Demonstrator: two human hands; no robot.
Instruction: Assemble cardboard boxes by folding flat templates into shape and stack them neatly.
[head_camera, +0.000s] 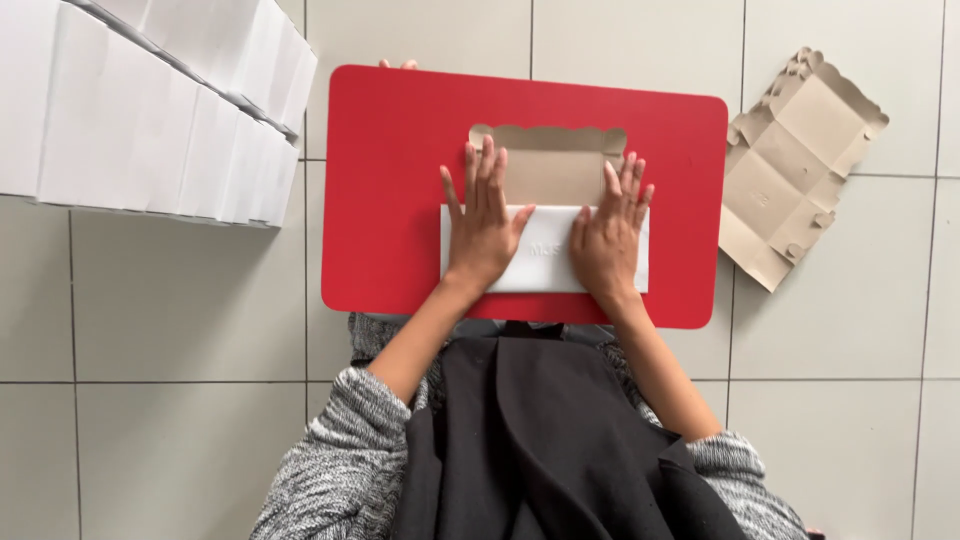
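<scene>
While both palms lie flat and open, left hand (484, 225) and right hand (606, 240) press the carton (545, 215) on the red desk (390, 180); I'd keep pressure even along the fold, fingers spread

**Red table, white and brown cardboard, grey floor**

A bright red table (400, 200) carries a box blank (545, 215) whose folded-over panel is white, while its scalloped-edged inner side is plain brown. A second flat box blank (795, 165), all brown, lies on pale grey floor tiles (180, 330) with darker grout lines. Stacked folded boxes (150, 110) are white. The person wears mottled grey-and-white knit sleeves (330, 450) and a black apron (540, 440).
</scene>
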